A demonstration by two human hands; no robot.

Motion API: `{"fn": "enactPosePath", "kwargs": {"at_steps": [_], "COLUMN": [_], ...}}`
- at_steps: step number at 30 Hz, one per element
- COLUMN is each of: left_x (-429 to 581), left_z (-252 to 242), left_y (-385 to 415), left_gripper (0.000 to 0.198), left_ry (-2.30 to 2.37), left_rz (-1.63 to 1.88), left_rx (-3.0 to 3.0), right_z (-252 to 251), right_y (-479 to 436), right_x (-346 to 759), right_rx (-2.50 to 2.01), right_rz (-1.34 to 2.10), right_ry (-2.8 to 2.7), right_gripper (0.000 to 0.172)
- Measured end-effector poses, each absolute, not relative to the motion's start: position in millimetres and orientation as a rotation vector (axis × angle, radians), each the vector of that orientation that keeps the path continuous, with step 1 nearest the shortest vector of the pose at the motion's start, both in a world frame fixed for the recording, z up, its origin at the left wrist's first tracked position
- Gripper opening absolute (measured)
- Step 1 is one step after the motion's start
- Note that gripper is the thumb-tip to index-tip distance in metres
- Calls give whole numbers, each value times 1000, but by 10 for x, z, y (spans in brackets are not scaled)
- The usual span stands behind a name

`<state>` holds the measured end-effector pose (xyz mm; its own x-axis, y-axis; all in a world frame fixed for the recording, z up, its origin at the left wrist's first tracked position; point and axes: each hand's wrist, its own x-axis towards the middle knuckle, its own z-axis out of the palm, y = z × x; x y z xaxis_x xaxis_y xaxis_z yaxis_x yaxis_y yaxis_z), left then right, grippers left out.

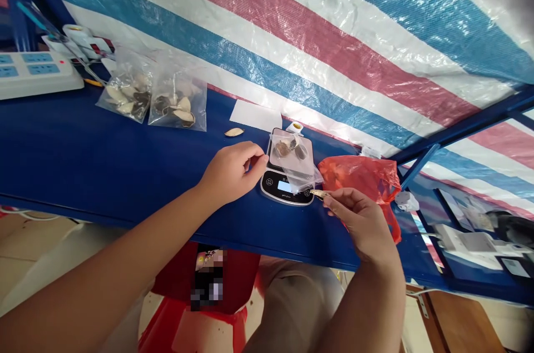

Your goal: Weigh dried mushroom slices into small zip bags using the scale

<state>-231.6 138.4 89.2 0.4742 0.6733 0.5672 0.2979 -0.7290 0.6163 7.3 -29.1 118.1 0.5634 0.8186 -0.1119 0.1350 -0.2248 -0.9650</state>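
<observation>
My right hand point(354, 217) pinches a thin, pale dried mushroom piece point(317, 194) between thumb and fingertips, just off the right front corner of the digital kitchen scale point(269, 189). On the scale's platform lies a clear plastic bag point(298, 167) with a few brown, mushroom-like pieces point(283, 147) in it; its mouth droops over the lit display. At the scale's left edge is my left hand point(236, 169), thumb and fingers curled together; whether anything is between them is hidden. A single pale, brown-edged mushroom piece point(234, 132) rests on the blue table behind that hand.
Two clear bags of mushroom pieces point(125, 92) point(178, 103) lie at the back left, near a power strip point(41, 69). White paper point(255, 115) is behind the scale. A red plastic bag point(361, 175) sits right. Striped sheeting point(267, 25) hangs behind the blue table point(83, 158).
</observation>
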Motion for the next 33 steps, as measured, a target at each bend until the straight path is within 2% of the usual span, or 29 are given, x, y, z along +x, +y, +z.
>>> {"fn": "enactPosePath", "kwargs": {"at_steps": [13, 22, 33], "left_x": [-2323, -2359, -2360], "left_z": [886, 893, 882], "left_y": [1374, 1424, 1434], "left_gripper": [23, 27, 20], "left_ry": [813, 868, 891], "left_rz": [1125, 1119, 1171], "left_rx": [2248, 2227, 2190], "right_z": [1030, 979, 1036], "right_y": [360, 65, 91], "right_x": [-264, 8, -108], "right_rx": [-1663, -1881, -1883], "right_rz": [361, 72, 157], "right_ry": [-670, -523, -664], "right_gripper": [36, 35, 43]}}
